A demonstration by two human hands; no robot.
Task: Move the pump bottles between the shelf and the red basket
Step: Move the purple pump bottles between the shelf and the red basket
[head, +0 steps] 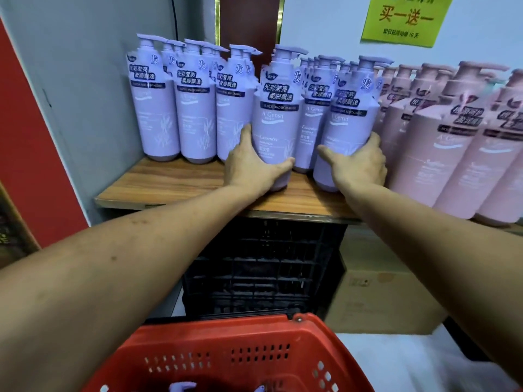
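Several lavender pump bottles stand on the wooden shelf (175, 182). My left hand (252, 165) grips the lower part of one lavender bottle (278, 114) near the shelf's front. My right hand (358, 165) grips a second lavender bottle (349, 120) just to its right. Both bottles are upright at the shelf's front edge. The red basket (226, 346) sits below me at the bottom of the view, and purple pump tops (181, 387) show inside it.
Rows of pink pump bottles (441, 142) fill the shelf's right side. A black plastic crate (260, 267) stands under the shelf, with a cardboard box (379, 295) to its right. A yellow sign (404, 18) hangs on the wall. A grey wall closes the left.
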